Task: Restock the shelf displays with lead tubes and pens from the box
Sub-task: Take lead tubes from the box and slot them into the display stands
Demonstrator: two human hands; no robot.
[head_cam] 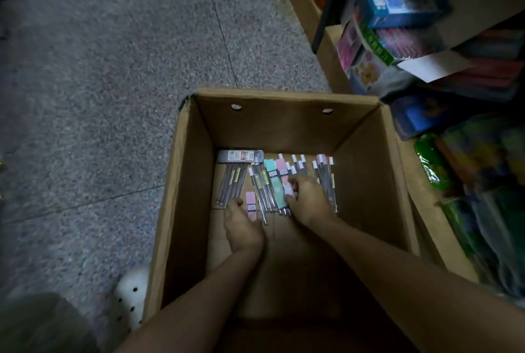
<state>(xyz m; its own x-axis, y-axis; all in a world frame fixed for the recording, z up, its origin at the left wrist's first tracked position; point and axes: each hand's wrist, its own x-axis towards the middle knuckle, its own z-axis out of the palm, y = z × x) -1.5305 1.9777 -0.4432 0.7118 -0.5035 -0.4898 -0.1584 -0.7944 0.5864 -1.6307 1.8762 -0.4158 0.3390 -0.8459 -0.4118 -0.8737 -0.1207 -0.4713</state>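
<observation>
White perforated clog on speckled floor, left of cardboard box. Both forearms reach inside. Left hand fingers curled onto small pink lead tube. Right hand fingers curled around pink-and-mint packs. Clear pens lie farther back on box bottom. Shelf goods far right.

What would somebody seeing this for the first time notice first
Most striking is the open cardboard box on the grey speckled floor, with both bare arms reaching down into it. At its bottom lie clear lead tubes and pastel pink and mint packs, where the left hand and right hand are gathering them. To the right, shelves crowded with colourful packaged goods stand out.
</observation>
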